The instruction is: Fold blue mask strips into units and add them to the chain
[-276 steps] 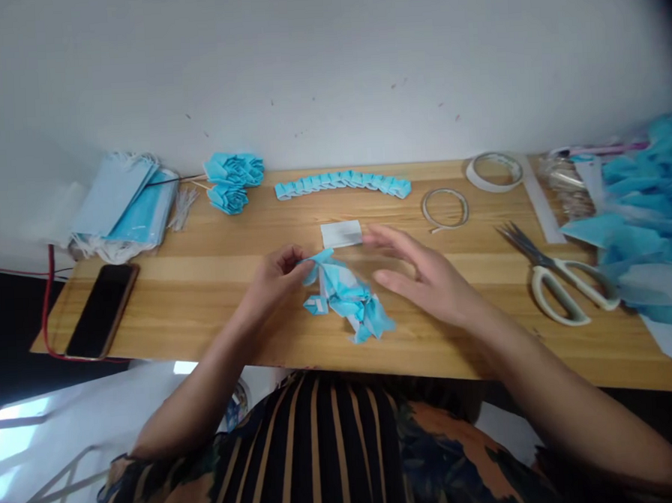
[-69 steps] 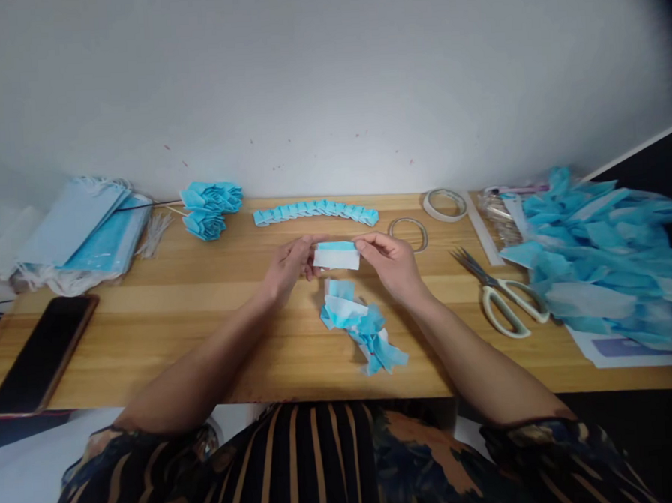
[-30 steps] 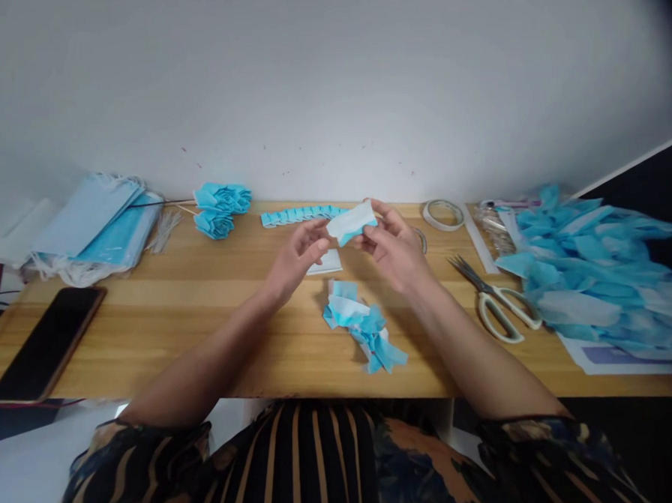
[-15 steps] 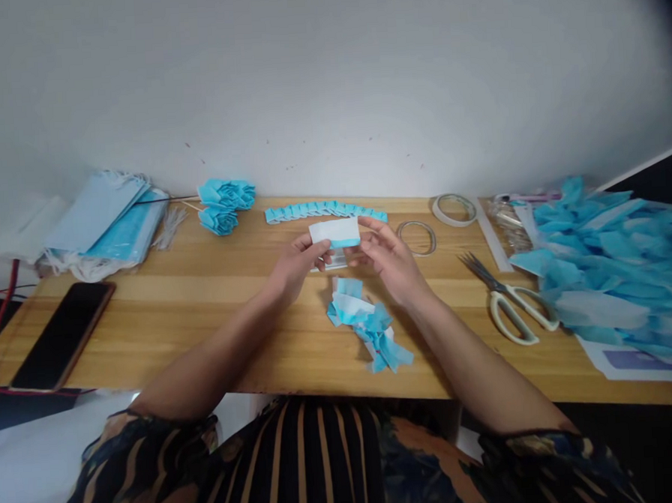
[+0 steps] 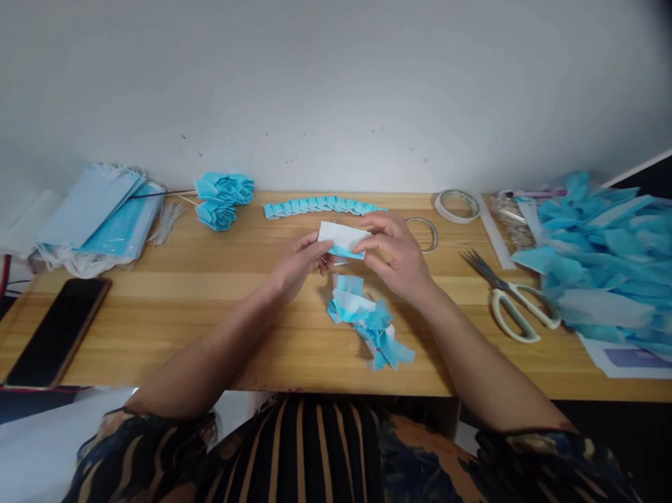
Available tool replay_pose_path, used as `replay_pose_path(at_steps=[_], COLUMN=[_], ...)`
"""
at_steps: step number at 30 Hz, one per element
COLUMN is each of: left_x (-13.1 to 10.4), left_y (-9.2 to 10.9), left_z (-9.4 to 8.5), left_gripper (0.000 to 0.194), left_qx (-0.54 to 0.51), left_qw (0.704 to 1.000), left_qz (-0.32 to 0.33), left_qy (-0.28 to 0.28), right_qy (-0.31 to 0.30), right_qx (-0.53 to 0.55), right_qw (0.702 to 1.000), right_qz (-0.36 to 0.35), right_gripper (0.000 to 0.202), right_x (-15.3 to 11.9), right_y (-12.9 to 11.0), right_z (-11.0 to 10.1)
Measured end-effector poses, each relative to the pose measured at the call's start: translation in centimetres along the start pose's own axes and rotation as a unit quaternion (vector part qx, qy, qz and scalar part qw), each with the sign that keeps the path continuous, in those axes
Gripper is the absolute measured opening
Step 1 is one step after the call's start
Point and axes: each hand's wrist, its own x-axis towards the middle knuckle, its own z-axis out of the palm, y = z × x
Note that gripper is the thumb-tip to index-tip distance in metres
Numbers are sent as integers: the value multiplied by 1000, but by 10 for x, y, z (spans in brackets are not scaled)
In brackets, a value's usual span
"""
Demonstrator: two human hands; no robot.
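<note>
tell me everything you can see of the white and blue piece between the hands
The white and blue piece is roughly rectangular, mostly white, with a light-blue band along its lower edge, perhaps a fold. It looks like thin nonwoven fabric or paper. The left hand grips its left end, thumb on the near face; the right hand pinches it near the lower right corner. It tilts, right end lower, above the wooden table, beyond the crumpled blue scraps.

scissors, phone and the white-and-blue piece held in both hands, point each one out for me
Scissors (image 5: 499, 283): head view, where the blades meet the handles.
Phone (image 5: 59, 333): head view, middle of the dark screen.
White-and-blue piece (image 5: 342, 237): head view, on its white part.
</note>
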Motion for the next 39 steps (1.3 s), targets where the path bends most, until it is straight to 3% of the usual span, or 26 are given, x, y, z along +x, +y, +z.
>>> replay_pose_path(at_steps=[5, 17, 28, 39], left_x=[2, 5, 4, 4], left_y=[-2, -6, -6, -4], left_z=[3, 1, 3, 4], left_gripper=[47, 32, 29, 14], left_qx=[-10, 90, 106, 163], left_qw=[1000, 993, 991, 981], left_qz=[-5, 71, 83, 107], left_qy=[1, 34, 26, 15], right_qy=[35, -5, 18, 22], right_qx=[-26, 18, 132, 170], right_qw=[999, 1000, 978, 959], right_qz=[-9, 8, 161, 226], right_gripper=[23, 8, 5, 9], right_x=[-2, -4, -4, -4], right_y=[2, -3, -15, -13], right_z=[5, 11, 14, 17])
